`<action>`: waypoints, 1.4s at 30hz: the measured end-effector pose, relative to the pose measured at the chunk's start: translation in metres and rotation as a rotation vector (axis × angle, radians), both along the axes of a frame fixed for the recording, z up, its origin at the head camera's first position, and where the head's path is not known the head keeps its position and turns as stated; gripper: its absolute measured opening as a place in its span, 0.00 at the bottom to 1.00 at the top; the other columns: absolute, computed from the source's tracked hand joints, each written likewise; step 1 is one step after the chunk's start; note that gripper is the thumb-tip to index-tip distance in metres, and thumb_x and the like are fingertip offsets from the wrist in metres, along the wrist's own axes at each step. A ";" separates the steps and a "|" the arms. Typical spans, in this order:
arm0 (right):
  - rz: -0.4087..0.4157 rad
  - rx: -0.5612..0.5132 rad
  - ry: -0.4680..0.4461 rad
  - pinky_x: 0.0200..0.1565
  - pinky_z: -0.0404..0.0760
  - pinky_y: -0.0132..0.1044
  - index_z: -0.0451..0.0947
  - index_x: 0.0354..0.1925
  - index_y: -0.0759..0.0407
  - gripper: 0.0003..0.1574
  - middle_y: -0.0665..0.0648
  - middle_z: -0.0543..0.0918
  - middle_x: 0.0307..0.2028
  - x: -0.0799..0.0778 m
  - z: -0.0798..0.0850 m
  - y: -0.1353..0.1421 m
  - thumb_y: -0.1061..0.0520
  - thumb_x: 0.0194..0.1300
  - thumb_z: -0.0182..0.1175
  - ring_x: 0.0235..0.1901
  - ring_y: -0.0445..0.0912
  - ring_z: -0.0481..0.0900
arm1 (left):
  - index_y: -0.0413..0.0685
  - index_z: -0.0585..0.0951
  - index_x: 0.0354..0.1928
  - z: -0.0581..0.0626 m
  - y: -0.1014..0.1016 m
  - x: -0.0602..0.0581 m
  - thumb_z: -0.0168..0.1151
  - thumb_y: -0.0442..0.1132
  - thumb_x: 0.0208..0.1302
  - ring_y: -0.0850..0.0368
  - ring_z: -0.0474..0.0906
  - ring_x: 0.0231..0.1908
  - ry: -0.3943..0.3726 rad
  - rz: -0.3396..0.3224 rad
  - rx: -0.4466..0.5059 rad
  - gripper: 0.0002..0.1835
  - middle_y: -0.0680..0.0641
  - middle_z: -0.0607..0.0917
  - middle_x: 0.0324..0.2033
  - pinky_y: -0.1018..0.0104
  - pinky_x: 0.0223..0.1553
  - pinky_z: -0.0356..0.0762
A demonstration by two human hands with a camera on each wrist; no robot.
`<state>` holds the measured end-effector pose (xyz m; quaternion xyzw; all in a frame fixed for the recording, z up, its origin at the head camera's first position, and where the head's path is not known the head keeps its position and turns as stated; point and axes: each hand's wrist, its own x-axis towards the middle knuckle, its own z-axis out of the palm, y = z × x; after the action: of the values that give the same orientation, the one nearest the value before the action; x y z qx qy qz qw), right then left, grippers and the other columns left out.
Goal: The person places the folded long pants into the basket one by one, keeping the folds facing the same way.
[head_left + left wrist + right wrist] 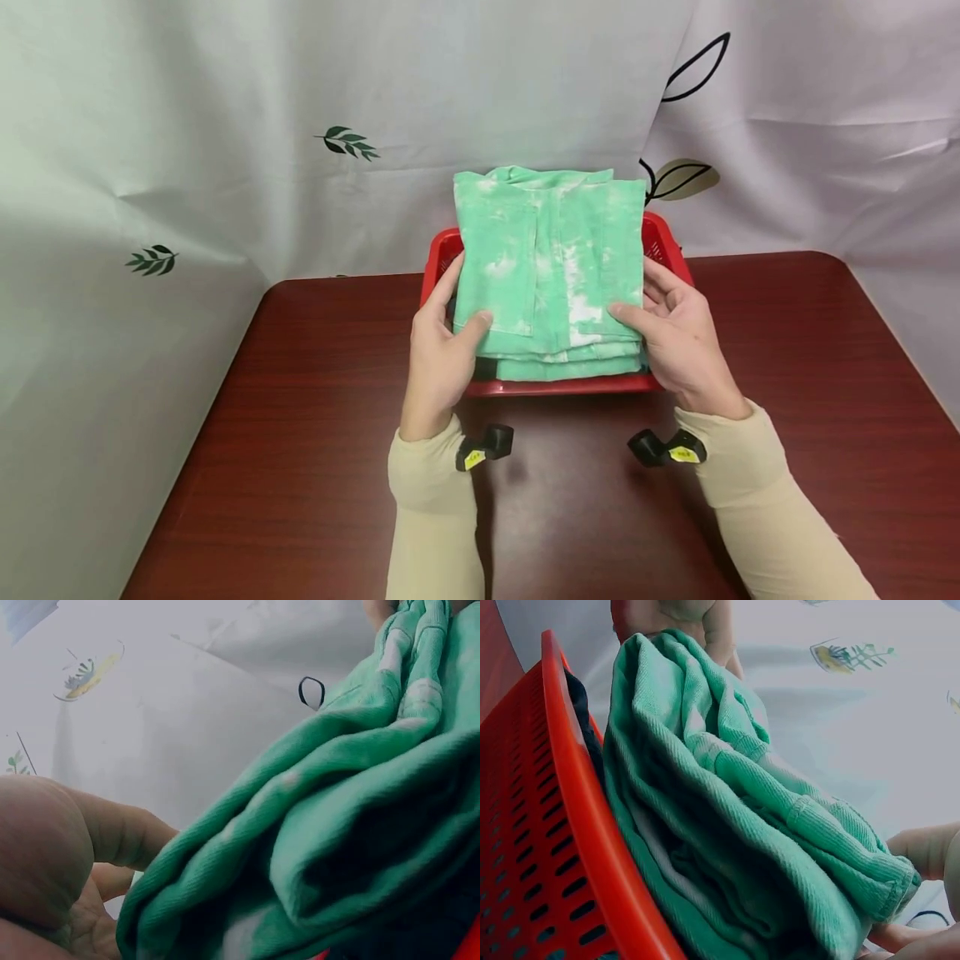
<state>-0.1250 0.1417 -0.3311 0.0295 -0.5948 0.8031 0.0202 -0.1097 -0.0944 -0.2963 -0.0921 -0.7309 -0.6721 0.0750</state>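
Note:
A folded green garment (510, 267) with white tie-dye patches lies over the red basket (566, 386) in the head view. My left hand (442, 362) grips its left edge, thumb on the upper face and fingers beyond the edge. On the opposite side, my right hand (688, 342) pinches the right edge in the same manner. The left wrist view shows the garment's thick twill layers (330, 757), looped at the fold. From the right wrist side, the stacked layers (727, 802) tilt beside the basket wall (577, 817). The fingertips behind the cloth are partly hidden.
Dark cloth (585, 720) shows inside the slotted basket. The basket stands near the back of a reddish-brown wooden table (337, 400). Behind the table hangs a pale curtain (405, 83) printed with leaves.

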 end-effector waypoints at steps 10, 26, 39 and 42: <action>0.001 0.064 -0.076 0.45 0.77 0.33 0.54 0.69 0.60 0.43 0.61 0.66 0.60 -0.008 -0.006 -0.004 0.64 0.59 0.61 0.56 0.50 0.71 | 0.50 0.61 0.69 -0.010 -0.004 -0.008 0.53 0.26 0.61 0.55 0.73 0.51 -0.035 0.014 -0.008 0.33 0.52 0.70 0.60 0.61 0.48 0.75; 0.037 0.207 -0.140 0.46 0.76 0.30 0.49 0.71 0.58 0.45 0.58 0.65 0.62 -0.011 -0.017 -0.002 0.59 0.62 0.60 0.59 0.49 0.68 | 0.55 0.61 0.68 -0.034 -0.011 -0.023 0.55 0.28 0.61 0.54 0.72 0.51 -0.110 0.034 -0.008 0.34 0.53 0.70 0.59 0.61 0.46 0.75; 0.116 0.320 -0.159 0.45 0.78 0.34 0.43 0.72 0.56 0.46 0.58 0.63 0.63 -0.016 -0.028 0.001 0.58 0.64 0.57 0.58 0.49 0.69 | 0.59 0.60 0.69 -0.050 -0.008 -0.034 0.54 0.31 0.61 0.57 0.67 0.55 -0.223 0.181 -0.239 0.34 0.54 0.67 0.61 0.59 0.50 0.73; 0.131 0.349 -0.176 0.45 0.78 0.35 0.42 0.72 0.56 0.47 0.58 0.63 0.63 -0.016 -0.028 0.002 0.56 0.65 0.57 0.57 0.49 0.70 | 0.61 0.58 0.69 -0.048 -0.005 -0.034 0.55 0.34 0.61 0.57 0.64 0.58 -0.244 0.221 -0.367 0.35 0.55 0.65 0.63 0.58 0.55 0.69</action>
<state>-0.1413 0.1437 -0.3593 0.0010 -0.7213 0.6868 -0.0897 -0.1435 -0.0991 -0.3441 0.0583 -0.8500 -0.5219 0.0413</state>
